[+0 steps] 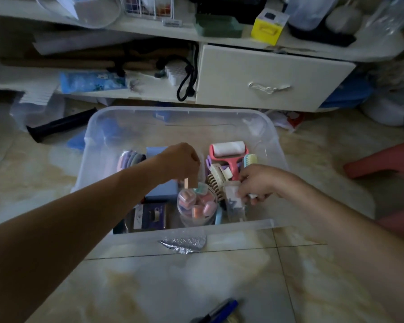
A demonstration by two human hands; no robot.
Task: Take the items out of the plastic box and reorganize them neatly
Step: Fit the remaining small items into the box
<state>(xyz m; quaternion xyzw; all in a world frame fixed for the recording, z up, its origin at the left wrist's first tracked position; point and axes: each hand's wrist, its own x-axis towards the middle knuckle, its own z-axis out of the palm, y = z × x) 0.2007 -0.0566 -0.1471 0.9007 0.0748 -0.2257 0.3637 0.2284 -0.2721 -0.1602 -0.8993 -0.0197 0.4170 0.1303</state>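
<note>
A white drawer with a metal handle faces me under a cluttered shelf; a yellow box sits up there; a black tube lies on the tiles left; a red stool stands right; a blue pen lies nearest me.

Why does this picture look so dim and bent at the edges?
Head view: the room light is low, so the things in the plastic box look muted. The wide lens bows the shelf and stretches both forearms. The left hand and right hand are softly blurred, as is the blue pen at the bottom edge. A pale sheen lies on the floor tiles.
</note>
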